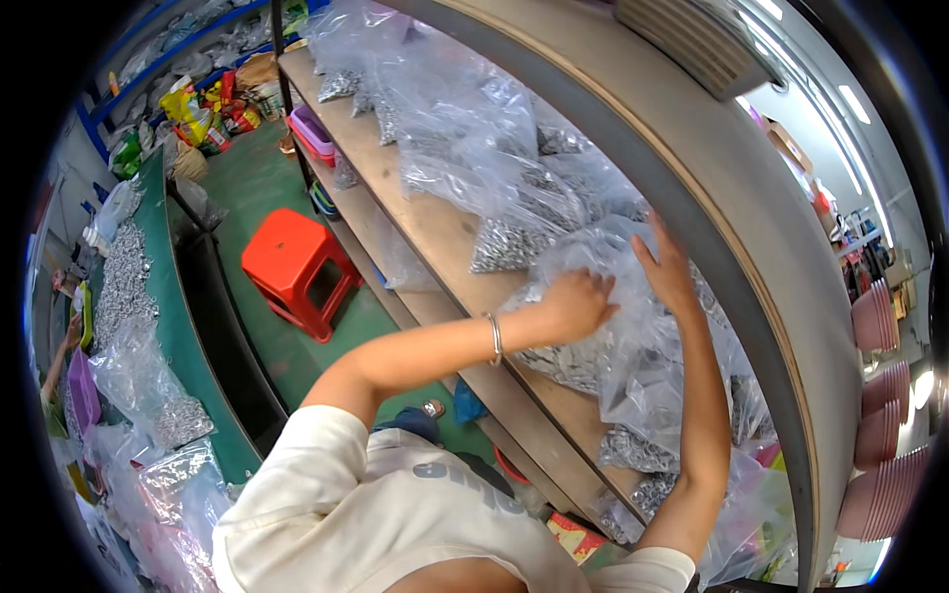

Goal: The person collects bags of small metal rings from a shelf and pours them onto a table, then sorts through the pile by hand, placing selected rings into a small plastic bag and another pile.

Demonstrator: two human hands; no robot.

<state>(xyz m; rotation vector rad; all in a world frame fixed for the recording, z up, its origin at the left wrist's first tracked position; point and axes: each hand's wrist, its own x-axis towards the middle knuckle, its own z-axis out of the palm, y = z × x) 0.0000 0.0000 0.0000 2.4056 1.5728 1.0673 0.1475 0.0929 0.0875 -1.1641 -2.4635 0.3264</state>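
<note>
Both my arms reach into a wooden shelf [435, 212] piled with clear plastic bags of small silvery metal parts. My left hand [576, 304], with a bracelet at the wrist, has its fingers curled on the loose film of a clear plastic bag [635, 341]. Just right of it, my right hand [668, 265] is raised against the plastic near the upper board, its fingers stretched and the thumb apart. Beyond the hands lies another bag of metal parts [506, 244]. The fingertips of my left hand are partly hidden.
An upper shelf board [732, 188] runs close above my right hand. On the green floor stands a red plastic stool [300, 267]. At left, a green workbench [168, 296] carries loose metal parts and bags; a co-worker's hand [72, 334] shows beyond. Stacked pink containers [883, 405] are at right.
</note>
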